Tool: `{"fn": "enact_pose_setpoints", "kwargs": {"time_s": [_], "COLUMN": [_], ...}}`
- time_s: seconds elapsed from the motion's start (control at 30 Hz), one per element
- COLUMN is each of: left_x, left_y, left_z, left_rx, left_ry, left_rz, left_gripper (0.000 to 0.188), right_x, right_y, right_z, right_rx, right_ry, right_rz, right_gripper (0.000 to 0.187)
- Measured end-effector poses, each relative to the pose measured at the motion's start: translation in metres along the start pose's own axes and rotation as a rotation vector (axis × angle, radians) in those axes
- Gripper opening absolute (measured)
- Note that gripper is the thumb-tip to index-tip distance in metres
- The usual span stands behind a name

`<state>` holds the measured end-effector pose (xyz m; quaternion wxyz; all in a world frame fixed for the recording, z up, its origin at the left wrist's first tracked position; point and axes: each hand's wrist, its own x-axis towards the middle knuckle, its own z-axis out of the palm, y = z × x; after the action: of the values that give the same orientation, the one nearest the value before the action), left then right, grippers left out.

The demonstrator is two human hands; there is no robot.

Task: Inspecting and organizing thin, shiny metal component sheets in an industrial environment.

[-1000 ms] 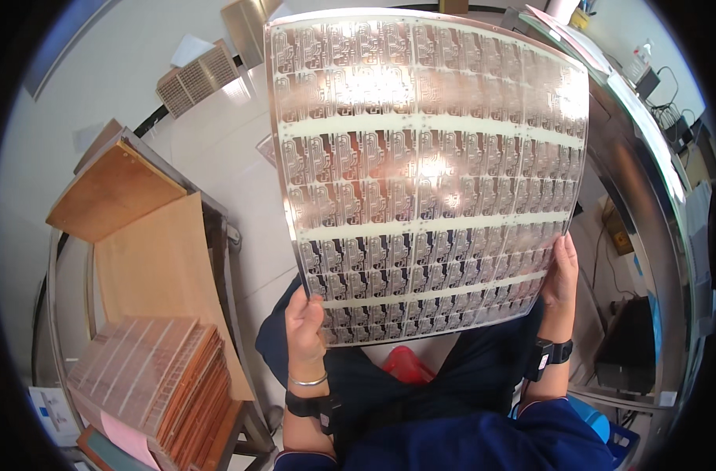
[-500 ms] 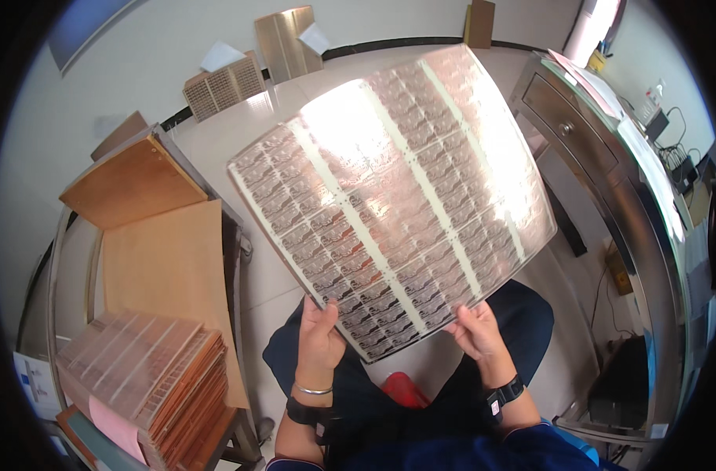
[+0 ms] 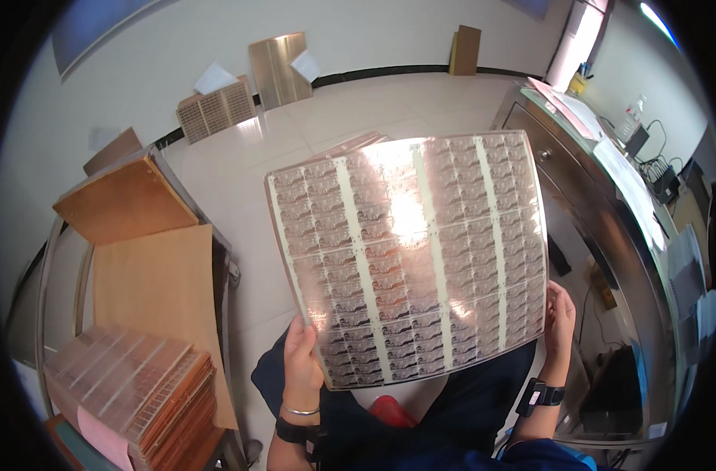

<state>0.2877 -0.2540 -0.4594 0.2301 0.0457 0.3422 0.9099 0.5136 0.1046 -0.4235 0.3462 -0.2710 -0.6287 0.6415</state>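
A large, shiny copper-coloured circuit board panel [image 3: 409, 271], patterned with rows of small repeated circuits and pale strips, is held up over my lap. My left hand [image 3: 301, 357] grips its left edge near the lower corner, thumb on the front face. At the lower right edge my right hand [image 3: 560, 318] is closed around the side; some of its fingers are hidden behind the panel. Past the far edge, a corner of another pinkish sheet [image 3: 351, 147] peeks out; how it lies against the panel is hidden.
To the left, a stack of similar panels [image 3: 130, 377] with a pink paper [image 3: 104, 439] rests on a rack lined with brown board [image 3: 154, 282]. A metal desk [image 3: 522, 118] with papers and cables stands right. Boards [image 3: 283, 71] lean against the far wall.
The panel has turned to stand straighter and has come lower and nearer. My right hand has shifted from its bottom edge to the right edge; my left still holds the left side.
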Motion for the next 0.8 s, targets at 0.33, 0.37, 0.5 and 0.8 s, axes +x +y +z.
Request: {"fn": "enact_pose_setpoints", "kwargs": {"time_s": [0.33,0.37,0.5,0.8], "left_x": [0.002,0.002,0.002,0.005], "left_y": [-0.002,-0.002,-0.002,-0.007], "left_z": [0.003,0.004,0.004,-0.002], "left_rx": [0.058,0.058,0.048,0.074], "left_ry": [0.068,0.06,0.05,0.069], "left_rz": [0.038,0.046,0.066,0.067], "left_gripper": [0.027,0.026,0.026,0.024], "right_x": [-0.012,-0.012,-0.016,-0.021], "right_y": [0.003,0.005,0.006,-0.006], "right_z": [0.0,-0.001,-0.003,0.004], "right_rx": [0.127,0.147,0.177,0.251], "right_ry": [-0.016,-0.007,0.002,-0.058], "right_rz": [-0.019,-0.005,-0.017,-0.077], "right_gripper": [0.038,0.039,0.042,0.048]}}
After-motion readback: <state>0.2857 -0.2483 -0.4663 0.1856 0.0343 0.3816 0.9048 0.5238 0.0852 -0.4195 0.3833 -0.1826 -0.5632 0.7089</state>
